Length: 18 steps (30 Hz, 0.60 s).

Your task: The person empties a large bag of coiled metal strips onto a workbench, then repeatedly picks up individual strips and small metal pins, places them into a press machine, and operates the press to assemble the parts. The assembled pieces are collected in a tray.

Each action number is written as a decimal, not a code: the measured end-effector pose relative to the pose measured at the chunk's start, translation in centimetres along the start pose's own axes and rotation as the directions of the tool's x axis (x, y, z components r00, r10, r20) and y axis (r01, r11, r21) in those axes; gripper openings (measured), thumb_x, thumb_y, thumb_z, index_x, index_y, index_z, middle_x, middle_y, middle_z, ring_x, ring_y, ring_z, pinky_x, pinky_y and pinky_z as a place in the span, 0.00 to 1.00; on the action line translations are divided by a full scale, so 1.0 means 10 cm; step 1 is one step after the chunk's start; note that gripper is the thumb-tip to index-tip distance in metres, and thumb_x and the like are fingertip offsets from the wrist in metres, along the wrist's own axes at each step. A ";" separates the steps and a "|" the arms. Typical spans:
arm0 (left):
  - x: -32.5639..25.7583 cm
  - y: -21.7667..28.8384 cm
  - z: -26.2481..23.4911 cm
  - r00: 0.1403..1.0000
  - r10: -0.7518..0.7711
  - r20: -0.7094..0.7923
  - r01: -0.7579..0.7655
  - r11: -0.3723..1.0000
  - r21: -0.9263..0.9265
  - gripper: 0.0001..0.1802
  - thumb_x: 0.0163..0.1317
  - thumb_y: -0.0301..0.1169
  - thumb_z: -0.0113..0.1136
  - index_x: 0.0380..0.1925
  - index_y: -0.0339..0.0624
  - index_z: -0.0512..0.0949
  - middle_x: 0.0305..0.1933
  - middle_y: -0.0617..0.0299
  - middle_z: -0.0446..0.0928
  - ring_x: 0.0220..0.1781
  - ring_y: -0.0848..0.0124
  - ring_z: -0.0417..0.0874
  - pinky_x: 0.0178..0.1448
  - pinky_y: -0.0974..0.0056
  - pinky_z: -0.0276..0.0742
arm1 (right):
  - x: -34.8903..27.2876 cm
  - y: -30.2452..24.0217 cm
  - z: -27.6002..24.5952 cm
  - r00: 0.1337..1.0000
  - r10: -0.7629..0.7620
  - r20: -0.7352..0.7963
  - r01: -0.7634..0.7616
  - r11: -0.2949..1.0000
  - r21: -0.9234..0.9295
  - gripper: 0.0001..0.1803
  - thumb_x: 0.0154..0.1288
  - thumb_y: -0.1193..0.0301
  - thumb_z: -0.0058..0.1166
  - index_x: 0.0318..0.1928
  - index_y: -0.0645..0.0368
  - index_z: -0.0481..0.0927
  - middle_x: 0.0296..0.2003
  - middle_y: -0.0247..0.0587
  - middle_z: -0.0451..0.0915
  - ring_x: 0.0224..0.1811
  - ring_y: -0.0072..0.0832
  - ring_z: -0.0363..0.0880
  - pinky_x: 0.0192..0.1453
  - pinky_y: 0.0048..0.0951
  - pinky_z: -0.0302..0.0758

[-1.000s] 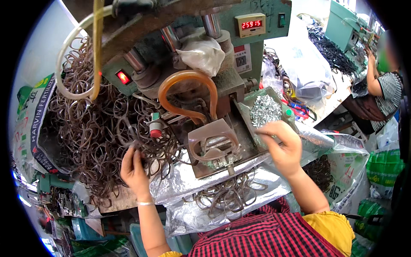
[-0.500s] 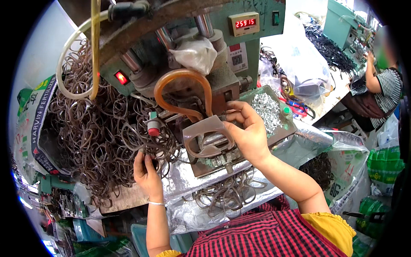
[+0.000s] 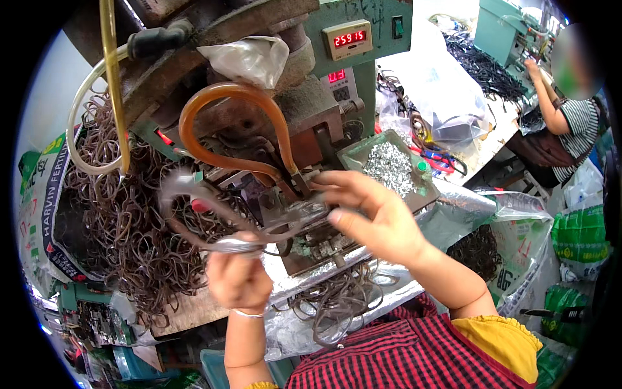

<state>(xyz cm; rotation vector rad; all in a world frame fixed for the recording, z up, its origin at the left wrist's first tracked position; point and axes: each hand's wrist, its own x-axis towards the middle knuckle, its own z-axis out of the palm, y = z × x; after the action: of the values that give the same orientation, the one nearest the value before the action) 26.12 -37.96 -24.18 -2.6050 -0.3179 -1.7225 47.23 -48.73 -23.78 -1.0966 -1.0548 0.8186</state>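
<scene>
Brown plastic loop-shaped frame [image 3: 238, 246] — blurred — clasped in the person's left hand [image 3: 240, 280] before the green-and-grey metal press [image 3: 295, 109]; right hand [image 3: 382, 222], apart from the left, at the dark metal fixture [image 3: 322, 241] — whether it pinches anything cannot be told

A factory workshop.
A green press [image 3: 301, 111] with a red-lit counter [image 3: 348, 39] stands beside heaped brown loops [image 3: 139, 223]; beyond, a co-worker [image 3: 573, 123] is at another machine [image 3: 500, 29] near piled black strips [image 3: 483, 68].
</scene>
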 end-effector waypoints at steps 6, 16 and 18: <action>-0.04 0.09 0.36 0.983 0.112 0.147 -0.104 0.993 -0.062 0.14 0.53 0.13 0.58 0.38 0.40 0.80 0.39 0.51 0.84 0.31 0.59 0.84 0.34 0.62 0.80 | 0.03 1.02 -0.77 0.903 -0.318 -0.290 -0.211 0.258 -0.943 0.12 0.54 0.68 0.65 0.41 0.53 0.84 0.58 0.50 0.75 0.69 0.52 0.65 0.58 0.52 0.74; -0.05 0.04 0.38 0.972 0.194 0.135 -0.185 0.980 -0.075 0.19 0.52 0.15 0.62 0.44 0.42 0.81 0.38 0.54 0.83 0.27 0.64 0.79 0.28 0.65 0.74 | 0.13 1.07 -1.01 0.846 -0.396 -0.357 -0.148 0.468 -0.871 0.06 0.54 0.72 0.65 0.31 0.57 0.81 0.41 0.36 0.82 0.49 0.40 0.78 0.51 0.43 0.74; -0.04 0.04 0.43 0.976 0.193 0.097 -0.186 0.980 -0.073 0.18 0.46 0.17 0.68 0.40 0.44 0.83 0.34 0.60 0.81 0.27 0.66 0.77 0.27 0.63 0.74 | 0.13 1.08 -0.89 0.868 -0.466 -0.171 0.003 0.349 -0.937 0.07 0.54 0.72 0.63 0.34 0.57 0.81 0.46 0.41 0.80 0.55 0.41 0.76 0.52 0.43 0.76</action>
<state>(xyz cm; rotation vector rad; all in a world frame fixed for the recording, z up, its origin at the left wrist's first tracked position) 30.01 -37.95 -26.17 -2.6735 -0.0122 -1.5650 55.93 -47.16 -34.71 -1.8923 -1.2691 -0.4230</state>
